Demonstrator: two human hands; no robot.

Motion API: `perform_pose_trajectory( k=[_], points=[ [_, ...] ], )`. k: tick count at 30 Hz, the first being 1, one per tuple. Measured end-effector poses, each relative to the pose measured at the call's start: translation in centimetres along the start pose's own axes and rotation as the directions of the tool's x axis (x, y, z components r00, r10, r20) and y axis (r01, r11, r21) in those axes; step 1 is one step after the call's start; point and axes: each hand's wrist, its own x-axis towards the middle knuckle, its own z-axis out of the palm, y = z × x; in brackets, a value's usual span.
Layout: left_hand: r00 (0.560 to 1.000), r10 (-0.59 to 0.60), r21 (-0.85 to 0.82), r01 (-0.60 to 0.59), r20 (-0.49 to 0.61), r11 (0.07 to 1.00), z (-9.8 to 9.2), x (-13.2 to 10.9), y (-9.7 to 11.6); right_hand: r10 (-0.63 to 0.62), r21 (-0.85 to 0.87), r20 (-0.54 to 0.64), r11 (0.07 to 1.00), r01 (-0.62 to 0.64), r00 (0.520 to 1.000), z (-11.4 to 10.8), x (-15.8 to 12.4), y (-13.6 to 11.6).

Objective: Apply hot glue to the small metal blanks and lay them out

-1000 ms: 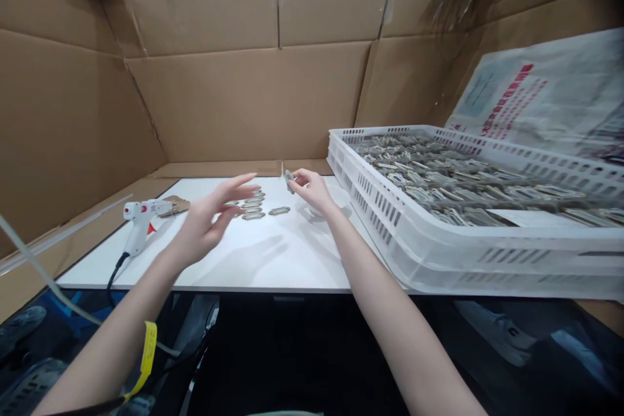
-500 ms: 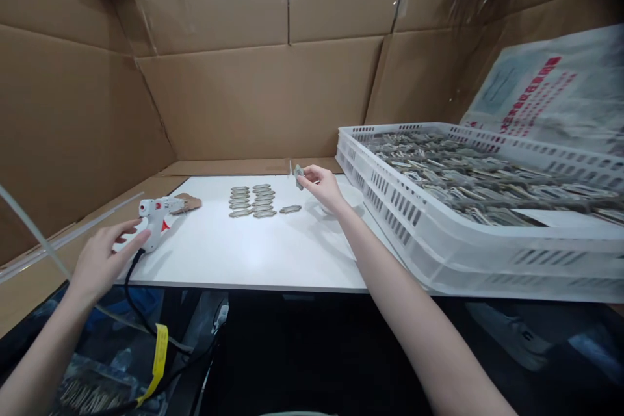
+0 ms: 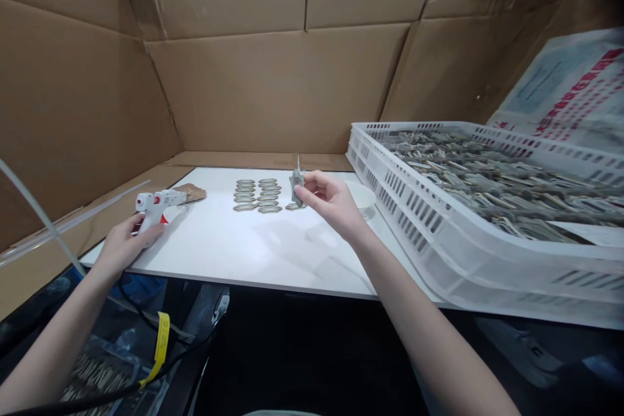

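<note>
My left hand (image 3: pixel 125 242) is closed around the handle of a white hot glue gun (image 3: pixel 158 201) at the table's left, its nozzle pointing right. Raised over the middle of the white table (image 3: pixel 209 244), my right hand (image 3: pixel 336 205) pinches a small grey-green flat piece (image 3: pixel 297 183) upright between thumb and fingers. Behind it, one similar piece (image 3: pixel 291 207) lies on the table, partly hidden. To its left, several narrow frame-shaped pieces (image 3: pixel 245 199) lie in two columns. Just behind my right hand stands a round, pale, shallow dish (image 3: pixel 363 195).
A white plastic crate (image 3: pixel 414 214) full of similar pieces takes up the right side. Cardboard walls (image 3: pixel 234 91) enclose the back and left. A brown scrap (image 3: pixel 195 192) lies by the nozzle. The black cord with a yellow tag (image 3: pixel 160 346) hangs below the table's front edge.
My left hand has closed on the glue gun's handle, from loosely spread fingers beside it. My right hand has come nearer with the piece, now upright. The camera view has shifted slightly.
</note>
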Motion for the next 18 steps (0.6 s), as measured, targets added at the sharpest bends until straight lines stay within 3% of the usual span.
perform_pose_trajectory(
  k=[3, 6, 11, 14, 18],
  points=[
    [0.999, -0.036, -0.233, 0.044, 0.041, 0.971, -0.2, -1.0, 0.3, 0.047, 0.051, 0.029, 0.998, -0.048, 0.998, -0.5, -2.0, -0.1],
    [0.998, -0.018, -0.588, 0.047, 0.054, 0.807, -0.3, -2.4, 2.1, 0.129, 0.132, 0.047, 0.982, -0.134, 0.991, -0.8, -3.7, 0.3],
    [0.976, 0.213, -0.699, -0.117, 0.051, 0.705, -0.5, -5.1, 7.3, 0.243, 0.25, 0.064, 0.935, -0.252, 0.968, -0.6, -6.2, 1.4],
    [0.874, 0.458, -0.738, -0.201, 0.161, 0.644, -0.2, -6.7, 10.2, 0.329, 0.282, 0.059, 0.9, -0.332, 0.942, -0.3, -7.5, 2.0],
    [0.729, 0.597, -0.652, -0.277, 0.336, 0.706, 0.4, -8.6, 12.8, 0.38, 0.302, -0.004, 0.882, -0.361, 0.925, -0.1, -8.9, 2.4]
  ],
)
